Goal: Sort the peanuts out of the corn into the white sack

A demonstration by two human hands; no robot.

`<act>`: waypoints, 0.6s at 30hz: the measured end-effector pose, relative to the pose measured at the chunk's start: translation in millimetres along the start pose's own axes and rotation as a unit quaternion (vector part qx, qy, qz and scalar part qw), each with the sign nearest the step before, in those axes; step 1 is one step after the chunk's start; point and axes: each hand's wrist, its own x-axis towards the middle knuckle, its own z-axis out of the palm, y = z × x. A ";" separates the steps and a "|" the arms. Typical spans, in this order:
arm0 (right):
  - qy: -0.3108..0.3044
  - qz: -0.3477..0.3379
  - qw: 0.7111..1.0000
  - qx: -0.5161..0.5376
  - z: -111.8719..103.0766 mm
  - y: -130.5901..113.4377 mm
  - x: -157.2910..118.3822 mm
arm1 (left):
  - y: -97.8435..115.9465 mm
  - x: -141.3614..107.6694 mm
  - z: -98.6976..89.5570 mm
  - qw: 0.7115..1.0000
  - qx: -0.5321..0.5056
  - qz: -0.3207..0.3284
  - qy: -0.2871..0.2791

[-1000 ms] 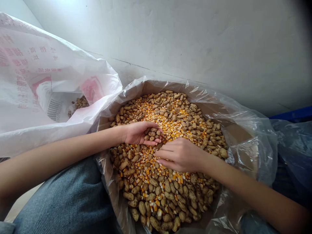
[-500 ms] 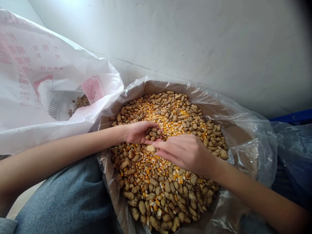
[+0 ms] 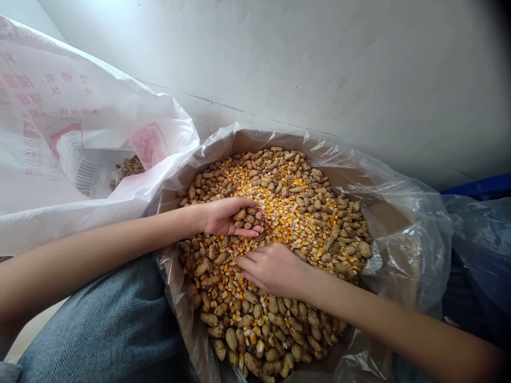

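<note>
Fingers (image 3: pixel 248 232) of the L hand (image 3: pixel 221 217) are curled into a loose, palm-up cup, approx. half open, holding a small handful of tan, ridged, unshelled peanuts (image 3: pixel 248 218) in the palm. That thumb lies along the far side of the pile, w/ the fingertips at the near side.

R hand (image 3: pixel 275 270) is palm-down, just below and to the right of the L one and apart from it. Its fingers are bent down at the mix; tips are partly hidden, so can't tell how wide they stand or if they've hold of anything.

Under both hands: loose yellow-and-white corn kernels (image 3: pixel 281 210), thickest near the middle, w/ more tan, ridged peanuts, unshelled (image 3: pixel 253 364), mixed in and heaped mostly around the edges. All of it sits in a wide brown container (image 3: pixel 383 210) lined w/ crinkled clear plastic sheeting (image 3: pixel 429 239) (shiny where the light hits).

Further out, L side: open white woven sack w/ pink-red print (image 3: pixel 35 226), a barcode showing, & small brown pieces (image 3: pixel 131 166) inside. Below it, a blue denim-clad leg (image 3: pixel 107 324) beside the container. R edge: dark-blue straight-edged object (image 3: pixel 479 187). Bkgd: pale grey wall (image 3: pixel 299 64) w/ a thin dark line.
</note>
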 end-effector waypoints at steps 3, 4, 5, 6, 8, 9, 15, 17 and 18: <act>0.023 -0.005 1.000 0.011 -7.4 -2.7 1.5 | 0.1 -0.8 0.8 1.000 -0.001 0.001 0.007; 0.057 -0.008 0.998 0.021 -14.2 -1.5 1.3 | 0.0 -1.1 1.2 1.000 -0.002 0.000 0.005; 0.096 -0.007 0.995 0.032 -22.0 0.4 0.9 | -0.3 -1.2 1.6 1.000 -0.004 0.000 0.002; 0.136 0.002 0.990 0.044 -29.9 2.7 0.5 | -0.7 -1.3 2.0 1.000 -0.004 0.000 -0.005; 0.192 0.038 0.979 0.057 -42.8 7.5 -0.4 | -1.7 -1.2 3.0 1.000 0.002 -0.004 -0.023; 0.201 0.059 0.976 0.061 -47.1 9.9 -1.0 | -2.2 -1.3 3.6 1.000 0.005 -0.005 -0.030; 0.088 0.089 0.986 0.112 -53.9 23.0 -9.5 | -3.2 -2.8 4.2 1.000 0.019 -0.009 -0.008; -0.012 0.062 0.990 0.125 -52.2 25.8 -13.1 | -2.3 -2.9 3.2 1.000 0.017 -0.007 -0.002; -0.055 0.052 0.990 0.122 -49.5 26.2 -14.2 | -1.8 -2.7 2.6 1.000 0.013 -0.004 0.000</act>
